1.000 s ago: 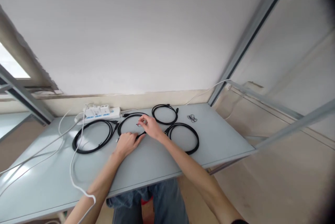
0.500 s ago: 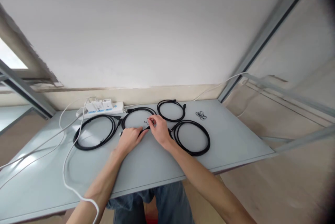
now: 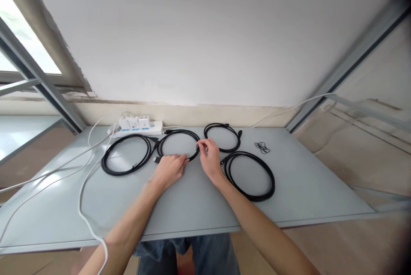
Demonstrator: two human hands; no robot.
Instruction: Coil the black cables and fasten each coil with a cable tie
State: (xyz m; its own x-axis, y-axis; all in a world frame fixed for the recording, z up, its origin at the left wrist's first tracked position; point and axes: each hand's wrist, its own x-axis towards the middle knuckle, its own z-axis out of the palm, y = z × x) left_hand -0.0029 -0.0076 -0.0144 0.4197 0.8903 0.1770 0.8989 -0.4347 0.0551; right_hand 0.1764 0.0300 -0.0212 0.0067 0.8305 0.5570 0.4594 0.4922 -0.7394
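Observation:
Several black cables lie coiled on a grey table (image 3: 199,206). My left hand (image 3: 170,169) rests on the near side of the middle coil (image 3: 177,134), fingers curled over the cable. My right hand (image 3: 210,158) pinches the right side of that same coil between thumb and fingers. A larger coil (image 3: 126,160) lies to the left, a small coil (image 3: 222,137) sits behind my right hand, and a big coil (image 3: 250,174) lies to the right.
A white power strip (image 3: 138,127) with plugs stands at the table's back edge by the wall. White cords (image 3: 84,189) trail over the left side, one across my left forearm. A small bundle of black ties (image 3: 262,147) lies at the back right.
The view has swung so the coils sit further right in frame. My right hand has shifted from the coil's inside to its right rim. My left hand stays on the near rim.

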